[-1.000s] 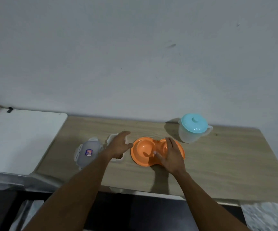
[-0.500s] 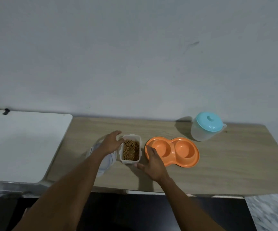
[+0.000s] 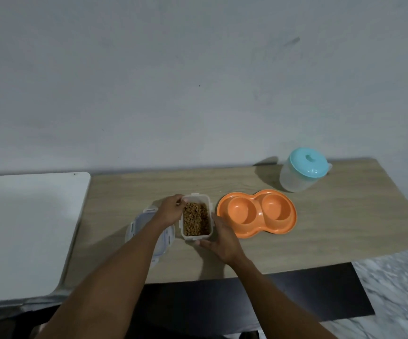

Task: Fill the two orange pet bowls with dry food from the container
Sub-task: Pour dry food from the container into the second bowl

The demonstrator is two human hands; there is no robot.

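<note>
A clear rectangular container point(image 3: 196, 198) full of brown dry food point(image 3: 196, 221) stands open on the wooden table point(image 3: 320, 231). My left hand point(image 3: 171, 211) grips its left wall, fingers curled at the far left corner. My right hand point(image 3: 219, 238) holds its near right corner, thumb along the front edge and fingers up the right side. Right of the container sits the orange double pet bowl point(image 3: 256, 214), both of its cups empty.
The container's clear lid point(image 3: 134, 228) lies on the table under my left forearm. A translucent jug with a turquoise lid point(image 3: 302, 172) stands at the back right. A white surface point(image 3: 26, 228) adjoins the table on the left.
My right hand left the orange bowl and moved left to the container's near right corner. My left hand shifted from over the container to gripping its left wall. The camera view moved.
</note>
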